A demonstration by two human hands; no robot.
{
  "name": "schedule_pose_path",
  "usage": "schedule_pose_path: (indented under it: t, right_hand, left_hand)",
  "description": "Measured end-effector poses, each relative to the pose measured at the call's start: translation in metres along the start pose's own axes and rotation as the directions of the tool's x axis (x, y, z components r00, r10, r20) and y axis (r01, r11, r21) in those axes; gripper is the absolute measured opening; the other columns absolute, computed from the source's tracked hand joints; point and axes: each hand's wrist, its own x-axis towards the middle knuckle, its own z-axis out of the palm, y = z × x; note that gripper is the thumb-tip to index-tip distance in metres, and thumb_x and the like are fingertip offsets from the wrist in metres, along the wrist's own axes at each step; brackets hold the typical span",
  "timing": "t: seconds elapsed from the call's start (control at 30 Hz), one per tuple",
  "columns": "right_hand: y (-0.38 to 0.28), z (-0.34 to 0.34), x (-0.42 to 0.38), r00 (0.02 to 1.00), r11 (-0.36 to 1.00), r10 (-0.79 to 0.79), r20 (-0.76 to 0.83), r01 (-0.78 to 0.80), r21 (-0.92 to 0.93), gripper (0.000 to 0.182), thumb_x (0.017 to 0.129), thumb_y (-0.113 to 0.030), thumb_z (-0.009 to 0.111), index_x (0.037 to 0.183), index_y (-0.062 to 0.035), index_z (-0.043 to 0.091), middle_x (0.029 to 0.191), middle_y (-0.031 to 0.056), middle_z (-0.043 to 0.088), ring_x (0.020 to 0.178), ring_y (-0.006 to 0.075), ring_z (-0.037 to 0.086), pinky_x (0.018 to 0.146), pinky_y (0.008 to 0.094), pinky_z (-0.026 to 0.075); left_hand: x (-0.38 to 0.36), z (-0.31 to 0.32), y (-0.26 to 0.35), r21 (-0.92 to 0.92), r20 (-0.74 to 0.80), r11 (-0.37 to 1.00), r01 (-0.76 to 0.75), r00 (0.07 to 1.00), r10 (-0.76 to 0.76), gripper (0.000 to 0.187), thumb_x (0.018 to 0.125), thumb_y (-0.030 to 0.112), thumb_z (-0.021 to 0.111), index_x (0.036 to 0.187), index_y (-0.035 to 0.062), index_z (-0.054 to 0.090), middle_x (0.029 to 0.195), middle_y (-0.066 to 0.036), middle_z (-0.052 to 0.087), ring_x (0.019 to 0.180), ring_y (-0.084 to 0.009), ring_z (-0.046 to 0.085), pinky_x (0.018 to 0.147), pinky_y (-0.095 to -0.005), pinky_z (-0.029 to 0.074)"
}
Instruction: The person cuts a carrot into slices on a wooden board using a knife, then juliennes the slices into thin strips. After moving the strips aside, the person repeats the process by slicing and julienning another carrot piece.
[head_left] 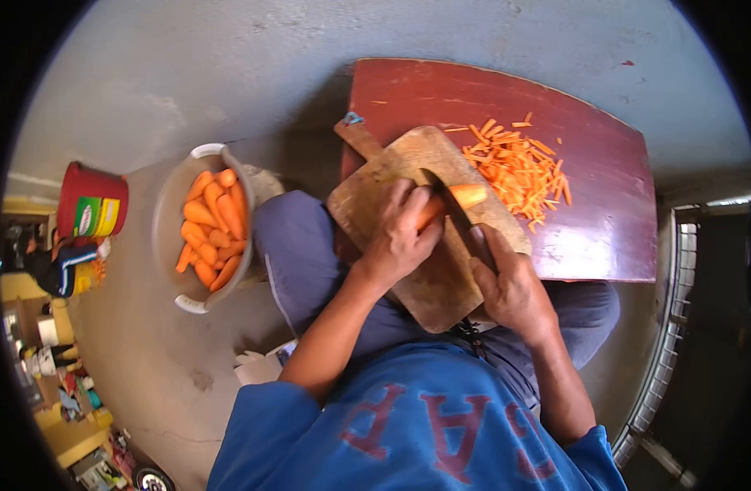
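Observation:
My left hand [398, 233] is closed around a carrot [432, 212], pressing it down on a worn wooden cutting board [420, 282]. In my right hand [510, 282] is a knife [453, 202] with a dark blade, gripped by its handle. The blade lies across the carrot, just past my left fingertips. Beyond the blade, a paler cut carrot piece [469, 195] shows on the board. The board rests partly over my lap and partly on a red table [441, 90]. A heap of carrot sticks [518, 173] lies on the table right beside the board's far right edge.
A grey basin [169, 266] holding several whole carrots [216, 221] stands to my left. Farther left are a red bucket [89, 199] and another person [56, 266]. A wall [252, 57] rises behind the table, and a dark doorway [723, 327] is at right.

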Motion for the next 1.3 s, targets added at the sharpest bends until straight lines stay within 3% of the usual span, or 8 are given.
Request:
schedule_pose_path:
  t: [0.2,0.3,0.6,0.7,0.83,0.93,1.07,1.3]
  right_hand:
    - [0.005,-0.001,0.019,0.999,1.0,0.005,0.053,-0.004,-0.019,0.047,0.109,-0.001,0.068,0.155,0.0062,0.06,0.118,0.0361,0.08,0.12,0.0526,0.08,0.099,0.0464,0.062]
    - [0.011,0.001,0.026,0.996,0.996,-0.088,0.024,0.088,0.002,0.048,0.106,0.001,0.066,0.154,0.0009,0.06,0.112,0.0421,0.075,0.118,0.0632,0.071,0.095,0.0612,0.06]
    - [0.009,0.015,0.044,0.996,0.993,-0.024,0.089,0.034,-0.111,0.04,0.109,-0.007,0.068,0.146,0.0047,0.059,0.115,0.0407,0.077,0.111,0.0603,0.075,0.094,0.0648,0.06]
    - [0.021,0.024,0.041,0.986,0.985,-0.168,-0.009,0.168,-0.041,0.041,0.109,-0.008,0.068,0.146,0.0049,0.058,0.112,0.0417,0.076,0.11,0.0613,0.075,0.093,0.0645,0.061]
    - [0.01,0.023,0.025,1.0,0.999,-0.016,0.019,0.017,-0.048,0.044,0.109,-0.011,0.072,0.149,0.0025,0.058,0.114,0.0398,0.076,0.113,0.0623,0.073,0.091,0.0629,0.061]
    - [0.008,0.018,0.0,0.999,0.999,-0.04,-0.021,0.04,0.002,0.048,0.108,-0.009,0.074,0.152,0.0025,0.059,0.107,0.0349,0.076,0.103,0.0577,0.078,0.088,0.0551,0.063]
    - [0.022,0.013,-0.034,0.992,0.989,0.045,-0.116,-0.029,0.143,0.047,0.109,-0.007,0.074,0.154,0.0024,0.064,0.097,0.0217,0.071,0.081,0.0311,0.073,0.08,0.0404,0.06]
    - [0.038,-0.004,-0.045,0.98,0.997,-0.008,-0.2,0.023,0.07,0.05,0.109,-0.009,0.077,0.156,0.0019,0.063,0.101,0.0235,0.074,0.084,0.032,0.076,0.082,0.0408,0.061]
  left_hand:
    - [0.009,0.002,-0.004,0.112,-0.086,0.994,-0.013,0.996,0.023,0.026,0.094,0.013,0.083,0.116,0.0029,0.072,0.12,-0.02,0.057,0.117,-0.0426,0.055,0.104,-0.0559,0.049]
    - [0.013,0.001,-0.002,0.163,-0.119,0.987,-0.002,0.993,0.021,0.026,0.093,0.015,0.085,0.115,0.0046,0.074,0.115,-0.016,0.058,0.112,-0.04,0.055,0.1,-0.0539,0.048]
    - [0.01,-0.001,-0.004,0.177,-0.08,0.984,0.014,0.997,0.0,0.033,0.089,0.018,0.092,0.107,0.0044,0.068,0.112,-0.018,0.058,0.11,-0.042,0.058,0.097,-0.056,0.05]
    - [0.011,-0.002,-0.005,0.11,-0.082,0.994,0.029,0.996,-0.02,0.04,0.083,0.018,0.096,0.107,0.0041,0.067,0.112,-0.019,0.059,0.108,-0.044,0.061,0.095,-0.0573,0.052]
    - [0.005,-0.019,-0.004,0.15,0.076,0.988,0.018,0.997,-0.029,0.056,0.085,0.024,0.096,0.129,0.0006,0.072,0.121,-0.021,0.062,0.119,-0.0444,0.062,0.105,-0.0588,0.051]
    - [0.005,-0.029,0.005,0.113,0.071,0.993,0.029,0.997,-0.037,0.054,0.084,0.016,0.099,0.13,0.0019,0.074,0.118,-0.019,0.068,0.115,-0.044,0.068,0.102,-0.054,0.057]
    - [0.017,-0.036,0.009,0.004,0.052,0.991,0.13,0.99,-0.13,0.053,0.083,0.016,0.102,0.127,-0.0015,0.077,0.117,-0.019,0.075,0.114,-0.0419,0.074,0.101,-0.0494,0.061]
    - [0.127,-0.045,-0.054,0.352,0.061,0.936,0.002,0.998,-0.025,0.059,0.082,0.022,0.105,0.131,0.0002,0.081,0.122,-0.017,0.073,0.124,-0.0393,0.069,0.111,-0.0489,0.058]
